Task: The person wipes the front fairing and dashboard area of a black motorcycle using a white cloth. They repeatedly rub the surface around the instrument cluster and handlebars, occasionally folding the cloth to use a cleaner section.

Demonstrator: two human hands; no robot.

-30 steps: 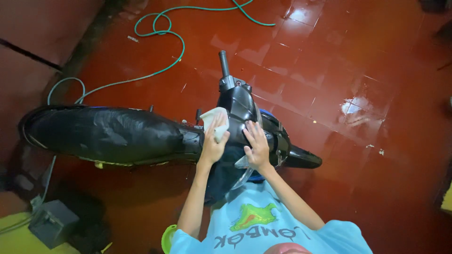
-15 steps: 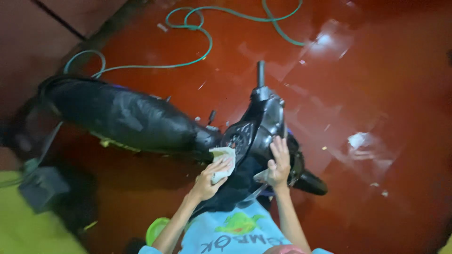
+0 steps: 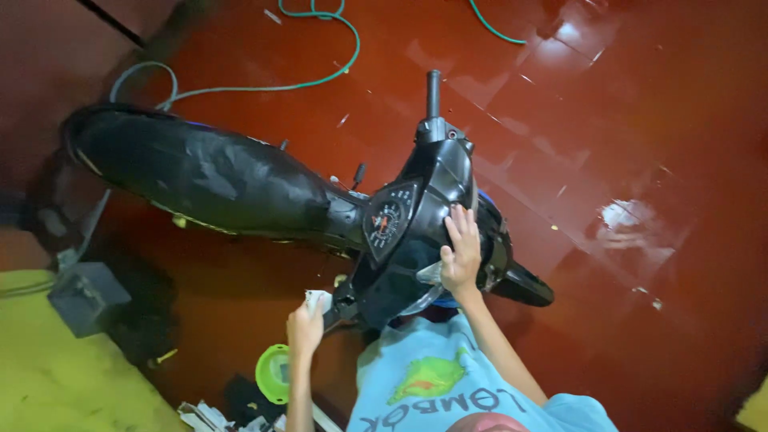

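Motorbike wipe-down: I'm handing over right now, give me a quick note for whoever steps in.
Left hand: gripping a pale cloth, held off the bike near the near handlebar end.
Right hand: flat on the headlight cowl, bracing it.
Motorbike: stands on the wet red tile floor; green hose lies beyond it, green bowl by the left arm.
Done: cannot tell which panels are wiped.
Left: probably cowl, gauge, seat.

Past our right fingers (image 3: pixel 462 232) the headlight cowl (image 3: pixel 448 172) and handlebar (image 3: pixel 433 92) block us; right of them the red floor (image 3: pixel 624 120) lies open. Beside our left fingers (image 3: pixel 306 316) the near grip (image 3: pixel 340 308) crowds in, a green bowl (image 3: pixel 272 374) just below
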